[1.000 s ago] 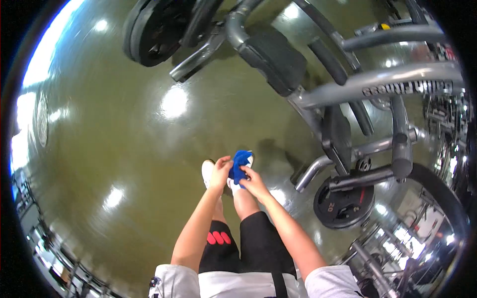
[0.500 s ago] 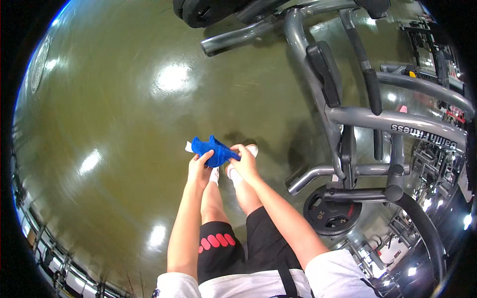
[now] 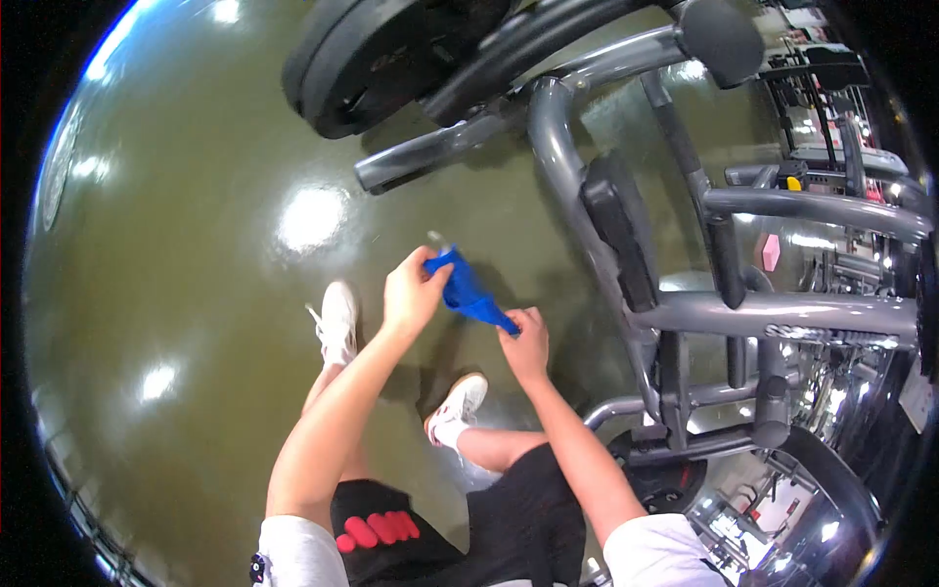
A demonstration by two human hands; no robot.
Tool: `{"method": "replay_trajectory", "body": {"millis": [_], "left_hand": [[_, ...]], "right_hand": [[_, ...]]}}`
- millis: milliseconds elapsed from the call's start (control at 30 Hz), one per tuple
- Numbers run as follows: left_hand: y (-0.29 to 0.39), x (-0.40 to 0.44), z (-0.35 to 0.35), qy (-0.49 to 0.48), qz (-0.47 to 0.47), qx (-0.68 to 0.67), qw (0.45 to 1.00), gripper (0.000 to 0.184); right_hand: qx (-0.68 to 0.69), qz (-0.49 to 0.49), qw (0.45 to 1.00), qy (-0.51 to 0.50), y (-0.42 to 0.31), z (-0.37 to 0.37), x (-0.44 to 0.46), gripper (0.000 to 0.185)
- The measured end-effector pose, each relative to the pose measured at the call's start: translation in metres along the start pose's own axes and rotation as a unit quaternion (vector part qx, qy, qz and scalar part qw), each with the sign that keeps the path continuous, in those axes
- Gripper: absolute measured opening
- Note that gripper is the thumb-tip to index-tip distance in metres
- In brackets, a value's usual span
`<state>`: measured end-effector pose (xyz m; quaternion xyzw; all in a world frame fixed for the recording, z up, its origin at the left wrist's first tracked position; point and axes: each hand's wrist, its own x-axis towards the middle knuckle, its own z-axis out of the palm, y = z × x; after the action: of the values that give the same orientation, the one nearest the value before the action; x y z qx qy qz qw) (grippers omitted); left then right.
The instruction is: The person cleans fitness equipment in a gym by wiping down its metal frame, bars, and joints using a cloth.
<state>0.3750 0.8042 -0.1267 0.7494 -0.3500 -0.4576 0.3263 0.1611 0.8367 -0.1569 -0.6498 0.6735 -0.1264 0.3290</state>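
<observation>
A small blue cloth [image 3: 468, 292] is stretched between my two hands, above the floor and ahead of my shoes. My left hand [image 3: 415, 292] pinches its upper left end, where a pale tag-like bit sticks out, blurred. The lower right end, bunched to a point, is gripped by my right hand [image 3: 525, 342]. Between the hands the cloth hangs folded and slanting.
A grey tubular weight machine [image 3: 577, 186] with black pads stands close on my right. Its black weight plate [image 3: 367, 64] juts in at the top. Glossy green floor [image 3: 196, 293] spreads to the left. A pink block [image 3: 771, 252] lies beyond the machine.
My hands have moved apart, pulling the cloth longer and tilting it down to the right. The machine appears nearer, and my feet are now apart in a stride.
</observation>
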Motion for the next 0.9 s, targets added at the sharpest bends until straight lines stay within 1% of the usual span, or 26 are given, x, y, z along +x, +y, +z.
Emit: {"method": "replay_trajectory", "body": {"millis": [33, 67, 133, 167, 233, 267, 300, 333, 400, 433, 467, 533, 567, 600, 633, 667, 700, 733, 800, 833, 867, 900], "left_hand": [[0.002, 0.019, 0.019, -0.012, 0.026, -0.032, 0.999, 0.021], [0.008, 0.035, 0.033, -0.03, 0.052, -0.062, 0.996, 0.022], [0.026, 0.07, 0.048, -0.073, 0.133, -0.006, 0.988, 0.021], [0.033, 0.088, 0.056, -0.071, 0.17, 0.007, 0.983, 0.021], [0.045, 0.129, 0.072, -0.056, 0.262, 0.009, 0.963, 0.02], [0.049, 0.151, 0.082, -0.043, 0.311, -0.003, 0.949, 0.02], [0.05, 0.172, 0.096, 0.005, 0.362, -0.019, 0.932, 0.02], [0.05, 0.194, 0.109, 0.021, 0.402, -0.062, 0.913, 0.017], [0.054, 0.221, 0.129, 0.052, 0.473, -0.128, 0.87, 0.018], [0.053, 0.23, 0.135, 0.062, 0.492, -0.136, 0.857, 0.019], [0.053, 0.236, 0.14, 0.071, 0.509, -0.142, 0.846, 0.02], [0.059, 0.252, 0.143, 0.046, 0.546, -0.201, 0.812, 0.02], [0.064, 0.253, 0.14, 0.04, 0.546, -0.202, 0.812, 0.02], [0.069, 0.241, 0.138, 0.042, 0.525, -0.226, 0.819, 0.021], [0.071, 0.237, 0.142, 0.045, 0.513, -0.233, 0.825, 0.021], [0.075, 0.238, 0.143, 0.058, 0.504, -0.249, 0.825, 0.02], [0.08, 0.234, 0.139, 0.063, 0.466, -0.236, 0.85, 0.021], [0.081, 0.232, 0.137, 0.065, 0.471, -0.238, 0.847, 0.021], [0.079, 0.227, 0.135, -0.017, 0.388, -0.284, 0.877, 0.024], [0.075, 0.229, 0.132, -0.04, 0.396, -0.241, 0.885, 0.026], [0.076, 0.223, 0.134, -0.038, 0.401, -0.239, 0.884, 0.026], [0.076, 0.218, 0.132, -0.06, 0.386, -0.213, 0.895, 0.027]], "right_hand": [[-0.06, -0.023, 0.997, 0.039, 0.023, 0.021, 0.021, 0.016], [-0.054, -0.012, 0.997, 0.049, 0.034, 0.039, 0.043, 0.016], [-0.068, -0.034, 0.997, 0.027, 0.055, 0.066, 0.088, 0.019], [-0.067, -0.025, 0.997, 0.037, 0.063, 0.074, 0.105, 0.019], [-0.045, -0.103, 0.994, 0.011, 0.066, 0.087, 0.14, 0.021], [-0.069, -0.104, 0.992, -0.004, 0.061, 0.086, 0.154, 0.023], [-0.02, -0.131, 0.991, 0.012, 0.055, 0.083, 0.164, 0.024], [0.028, -0.16, 0.986, 0.029, 0.049, 0.082, 0.173, 0.025], [0.085, -0.192, 0.971, 0.112, 0.049, 0.082, 0.187, 0.021], [0.075, -0.254, 0.954, 0.143, 0.051, 0.077, 0.191, 0.02], [0.076, -0.25, 0.951, 0.166, 0.055, 0.077, 0.189, 0.02], [0.217, -0.192, 0.952, 0.097, 0.057, 0.078, 0.18, 0.022], [0.235, -0.185, 0.954, 0.032, 0.064, 0.084, 0.187, 0.021], [0.25, -0.172, 0.952, 0.039, 0.053, 0.075, 0.171, 0.021], [0.39, -0.092, 0.916, -0.003, 0.044, 0.059, 0.157, 0.021], [0.512, -0.023, 0.858, -0.046, 0.034, 0.042, 0.15, 0.021], [0.533, -0.032, 0.845, -0.029, 0.029, 0.037, 0.145, 0.019], [0.532, -0.038, 0.846, -0.028, 0.028, 0.029, 0.141, 0.019], [0.55, 0.021, 0.835, -0.031, 0.027, 0.011, 0.131, 0.017], [0.544, 0.022, 0.839, -0.011, 0.023, 0.006, 0.129, 0.015], [0.546, 0.016, 0.838, -0.012, 0.024, 0.004, 0.128, 0.015], [0.58, -0.027, 0.814, 0.01, 0.025, 0.006, 0.127, 0.015]]}}
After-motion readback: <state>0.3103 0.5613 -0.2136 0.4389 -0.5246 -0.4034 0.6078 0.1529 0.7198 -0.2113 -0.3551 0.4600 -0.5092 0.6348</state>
